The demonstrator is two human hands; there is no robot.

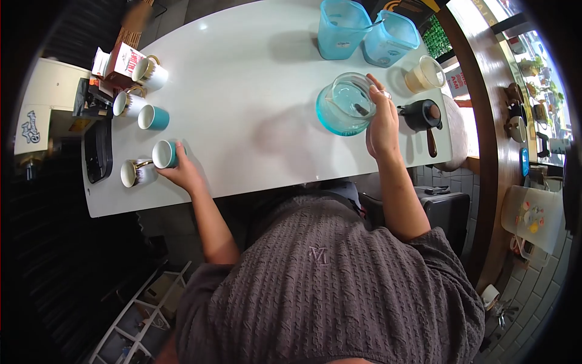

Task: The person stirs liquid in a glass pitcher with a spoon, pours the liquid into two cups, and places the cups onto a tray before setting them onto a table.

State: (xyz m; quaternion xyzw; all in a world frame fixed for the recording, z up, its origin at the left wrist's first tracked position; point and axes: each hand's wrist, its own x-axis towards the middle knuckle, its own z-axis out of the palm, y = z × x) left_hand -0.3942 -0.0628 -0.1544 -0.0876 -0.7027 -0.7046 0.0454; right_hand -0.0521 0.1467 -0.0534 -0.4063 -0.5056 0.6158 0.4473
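My left hand [183, 175] is wrapped round a small teal cup [172, 155] with a white inside, near the table's front left. Touching or very close to that cup is a white mug [131, 174] with a gold handle. My right hand [383, 118] is closed at the handle side of a clear glass jug [339, 109] with a blue tint around its base. A dark object shows in the jug, but I cannot make out what it is. Another teal cup [156, 118] and two white mugs, one [130, 104] in front of the other [151, 74], stand farther back on the left.
Two blue plastic containers [343, 36] stand at the back right of the white table [242, 73]. Right of the jug are a clear cup with beige contents [421, 77] and a black pot with a wooden handle [419, 115]. A black tray [98, 151] lies at the left edge.
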